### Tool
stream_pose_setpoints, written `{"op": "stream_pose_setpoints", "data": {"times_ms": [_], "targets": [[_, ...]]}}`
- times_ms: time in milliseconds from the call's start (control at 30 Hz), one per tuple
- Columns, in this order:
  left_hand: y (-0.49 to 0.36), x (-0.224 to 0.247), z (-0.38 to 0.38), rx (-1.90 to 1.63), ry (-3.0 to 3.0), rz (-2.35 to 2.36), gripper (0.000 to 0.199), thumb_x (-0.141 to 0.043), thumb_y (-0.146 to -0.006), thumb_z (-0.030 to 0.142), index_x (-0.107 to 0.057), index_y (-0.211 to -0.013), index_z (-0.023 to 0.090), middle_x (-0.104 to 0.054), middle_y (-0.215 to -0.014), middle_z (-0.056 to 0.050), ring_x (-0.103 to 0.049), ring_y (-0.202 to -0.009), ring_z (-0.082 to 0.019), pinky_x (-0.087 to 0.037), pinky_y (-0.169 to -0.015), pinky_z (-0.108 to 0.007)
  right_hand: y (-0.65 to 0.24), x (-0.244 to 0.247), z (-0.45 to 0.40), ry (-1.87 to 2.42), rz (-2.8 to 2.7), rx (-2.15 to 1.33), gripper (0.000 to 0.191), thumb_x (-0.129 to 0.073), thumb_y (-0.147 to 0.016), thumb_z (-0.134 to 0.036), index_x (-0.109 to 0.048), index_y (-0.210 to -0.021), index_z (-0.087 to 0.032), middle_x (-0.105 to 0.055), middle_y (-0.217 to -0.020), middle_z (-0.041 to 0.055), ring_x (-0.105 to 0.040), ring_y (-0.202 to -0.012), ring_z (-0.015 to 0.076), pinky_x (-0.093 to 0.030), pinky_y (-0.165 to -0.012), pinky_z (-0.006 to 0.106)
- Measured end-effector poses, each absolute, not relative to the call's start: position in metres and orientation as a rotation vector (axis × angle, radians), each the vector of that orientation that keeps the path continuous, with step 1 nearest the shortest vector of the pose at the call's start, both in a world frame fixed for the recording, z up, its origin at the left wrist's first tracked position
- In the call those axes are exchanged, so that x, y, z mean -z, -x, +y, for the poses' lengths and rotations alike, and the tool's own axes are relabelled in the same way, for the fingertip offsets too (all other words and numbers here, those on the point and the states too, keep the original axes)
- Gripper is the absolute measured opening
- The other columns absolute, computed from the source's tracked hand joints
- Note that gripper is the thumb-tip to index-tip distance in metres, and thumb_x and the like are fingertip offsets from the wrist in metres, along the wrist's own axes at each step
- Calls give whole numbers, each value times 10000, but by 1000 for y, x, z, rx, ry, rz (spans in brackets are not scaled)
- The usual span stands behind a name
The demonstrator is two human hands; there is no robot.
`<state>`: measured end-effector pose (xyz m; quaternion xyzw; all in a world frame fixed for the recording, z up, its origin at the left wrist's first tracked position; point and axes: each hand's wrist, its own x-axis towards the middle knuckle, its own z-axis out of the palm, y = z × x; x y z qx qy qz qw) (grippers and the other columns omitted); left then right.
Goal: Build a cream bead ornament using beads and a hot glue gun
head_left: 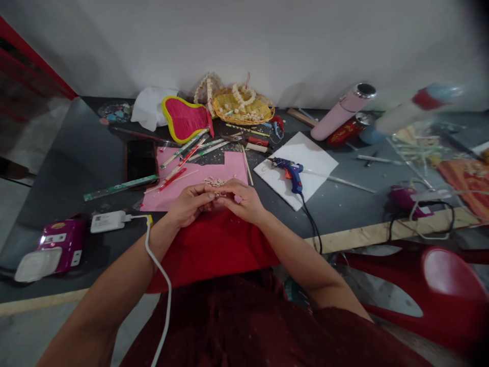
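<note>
My left hand point(193, 205) and my right hand point(244, 201) meet over the near edge of a pink sheet point(236, 164), the fingers of both pinched together. Between the fingertips a small pale wooden piece point(217, 194) just shows; its shape is mostly hidden by my fingers. Just beyond my hands lies a loose pile of short cut wooden stick pieces point(213, 181). Below them a red cloth point(225, 244) hangs over the table's front edge. Wrapped chopsticks point(183, 153) lie across the pink sheet to the left.
A blue glue gun point(292, 173) rests on a white board point(319, 153) at right. Pliers point(255, 141) and a yellow basket point(263, 113) with wooden pieces stand behind. A dark phone point(141, 163), a purple power socket point(69, 237) and a white cable point(162, 275) are left; a pink flask point(342, 112) stands right.
</note>
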<state>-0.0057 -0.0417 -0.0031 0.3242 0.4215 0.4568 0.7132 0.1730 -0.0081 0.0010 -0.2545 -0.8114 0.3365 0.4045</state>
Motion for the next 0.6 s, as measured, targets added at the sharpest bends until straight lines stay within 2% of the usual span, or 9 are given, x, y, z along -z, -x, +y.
{"op": "stream_pose_setpoints", "data": {"times_ms": [400,500,600], "targets": [[5,5,-41,-1015,-712,937,216,-744,-663,242,-685,-834,123,-622,-611,1,-533,-479,-52,-425,-484,-157,-173,-2,-8,638,-2059,-839,235,-588,-845,-277,-608,-1073,-223,-638,-886,39,-585,-825,135,-493,-765,308],[5,7,-41,-1014,-706,924,216,-737,-674,239,-683,-847,124,-620,-625,2,-531,-485,-49,-422,-487,-158,-174,-1,-8,652,-2073,-849,278,-585,-846,-285,-581,-1119,-236,-626,-907,32,-575,-827,133,-489,-769,306],[6,7,-40,-1022,-695,929,185,-736,-671,230,-669,-811,129,-610,-614,10,-527,-474,-51,-411,-470,-160,-174,0,-10,682,-2040,-881,351,-592,-839,-308,-534,-1177,-229,-607,-895,26,-556,-752,117,-489,-704,274]]}}
